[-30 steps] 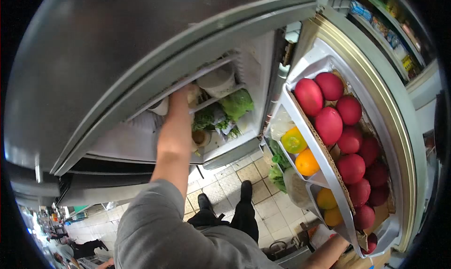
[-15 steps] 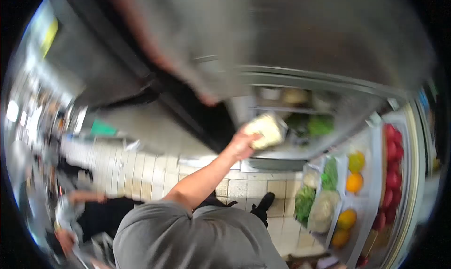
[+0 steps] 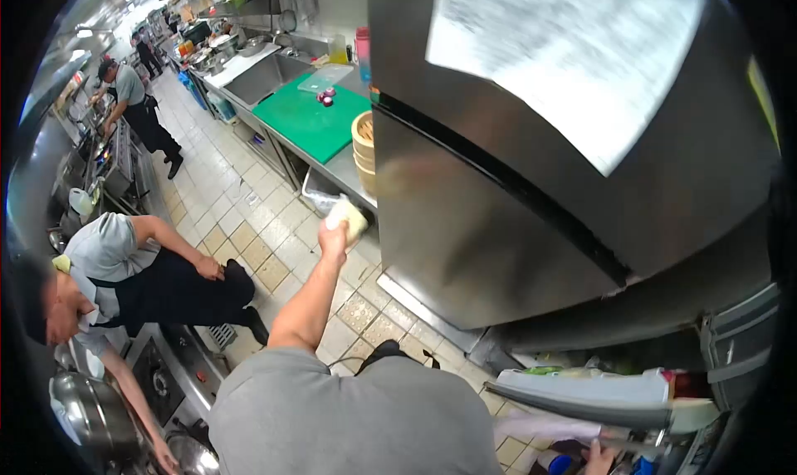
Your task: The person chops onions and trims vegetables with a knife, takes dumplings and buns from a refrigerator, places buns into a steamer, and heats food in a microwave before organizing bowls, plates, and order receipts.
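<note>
My left hand (image 3: 334,241) is stretched out ahead over the tiled floor, wrapped round a clear container (image 3: 347,218) with pale yellow contents. The container is near the counter's edge, above a lined bin (image 3: 320,194). At the lower right, only a few fingers of my right hand (image 3: 598,457) show, by the fridge door (image 3: 581,402); what they touch, if anything, is hard to make out.
A green cutting board (image 3: 311,122) with purple pieces and bamboo steamers (image 3: 364,151) are on the counter ahead. The steel fridge (image 3: 465,217) bulks at the right. A co-worker (image 3: 166,284) stands close on the left by the stove; others are farther back.
The view has swung left from the fridge interior to the aisle. My left hand has come out of the fridge with the container and moved left. The fridge door now stands nearly closed.
</note>
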Action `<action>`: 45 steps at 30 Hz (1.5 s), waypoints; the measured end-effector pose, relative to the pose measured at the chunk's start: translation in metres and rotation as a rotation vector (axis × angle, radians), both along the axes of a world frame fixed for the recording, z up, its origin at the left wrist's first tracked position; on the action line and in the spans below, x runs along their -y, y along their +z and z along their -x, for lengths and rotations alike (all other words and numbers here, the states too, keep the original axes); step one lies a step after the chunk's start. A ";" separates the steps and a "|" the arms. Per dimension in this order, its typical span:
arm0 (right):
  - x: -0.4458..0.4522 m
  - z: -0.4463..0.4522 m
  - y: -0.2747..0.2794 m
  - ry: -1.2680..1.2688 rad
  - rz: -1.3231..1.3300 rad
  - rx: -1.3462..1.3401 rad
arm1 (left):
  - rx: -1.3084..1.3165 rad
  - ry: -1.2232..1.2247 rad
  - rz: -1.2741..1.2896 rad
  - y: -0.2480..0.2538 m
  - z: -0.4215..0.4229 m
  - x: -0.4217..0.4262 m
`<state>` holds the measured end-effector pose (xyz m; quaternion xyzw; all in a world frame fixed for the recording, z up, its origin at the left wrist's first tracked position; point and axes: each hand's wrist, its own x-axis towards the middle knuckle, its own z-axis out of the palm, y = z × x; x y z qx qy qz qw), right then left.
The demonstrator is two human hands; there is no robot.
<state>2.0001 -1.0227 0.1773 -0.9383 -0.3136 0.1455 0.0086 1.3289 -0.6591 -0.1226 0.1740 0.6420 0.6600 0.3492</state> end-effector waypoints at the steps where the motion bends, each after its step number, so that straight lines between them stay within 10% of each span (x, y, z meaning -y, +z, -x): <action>1: -0.007 -0.004 0.000 0.001 -0.020 0.018 | 0.010 0.127 0.029 0.031 0.016 -0.022; 3: -0.039 -0.059 -0.002 0.421 -0.924 0.261 | 0.025 0.173 -0.007 0.083 0.033 -0.065; 5: -0.072 -0.099 0.032 -0.180 -1.455 -0.521 | -0.240 0.048 -0.247 0.025 0.087 -0.138; 9: -0.105 -0.168 0.063 0.042 -1.431 -1.179 | -0.220 -0.121 0.085 0.011 0.092 -0.173; 12: -0.145 -0.071 0.112 -0.174 -1.754 -1.170 | -0.194 -0.229 0.196 -0.007 0.077 -0.162; 13: -0.127 -0.061 0.121 -0.234 -1.993 -1.156 | -0.306 -0.067 -0.064 -0.092 0.090 -0.173; 15: -0.077 -0.135 0.128 0.675 -1.634 -1.611 | -0.157 0.028 -0.103 -0.063 0.043 -0.125; 16: -0.049 -0.160 0.141 0.594 -1.888 -1.454 | -0.044 -0.121 0.009 -0.039 0.011 -0.081; 17: -0.038 -0.125 0.172 0.414 -2.067 -1.382 | 0.833 -0.243 -0.439 -0.167 0.037 -0.098; 20: -0.034 -0.098 0.194 -0.029 -2.145 -0.759 | -0.244 0.069 -0.085 -0.203 -0.056 -0.028; 21: -0.049 -0.102 0.176 -0.209 -2.118 -0.768 | 0.268 0.055 -0.218 -0.213 -0.073 -0.022; 23: -0.101 -0.104 0.149 -0.396 -1.804 -1.125 | -0.498 -0.190 0.155 -0.160 -0.167 0.027; 25: -0.132 -0.103 0.137 -0.401 -1.966 -1.188 | -0.659 -0.622 -0.181 -0.125 -0.236 0.061; 27: -0.125 -0.074 0.150 -0.286 -1.965 -1.070 | -0.523 -0.983 -0.255 -0.047 -0.301 0.101; 31: -0.139 -0.042 0.155 0.165 -1.637 0.002 | -0.303 -1.003 -0.492 0.036 -0.440 0.118; 35: -0.110 -0.074 0.172 0.489 -1.561 -0.489 | 0.169 -0.949 -0.591 0.154 -0.561 0.143; 41: 0.104 -0.129 0.133 0.568 -1.674 -0.853 | 0.205 -1.145 -0.994 0.266 -0.611 0.161; 43: 0.237 -0.222 0.051 0.614 -2.158 -0.575 | -0.120 -1.138 -1.215 0.315 -0.610 0.158; 44: 0.332 -0.273 0.009 0.214 -2.069 0.043 | -0.266 -1.129 -1.373 0.344 -0.610 0.153; 45: 0.358 -0.289 0.018 0.001 -2.254 0.084 | -0.418 -1.111 -1.533 0.374 -0.614 0.146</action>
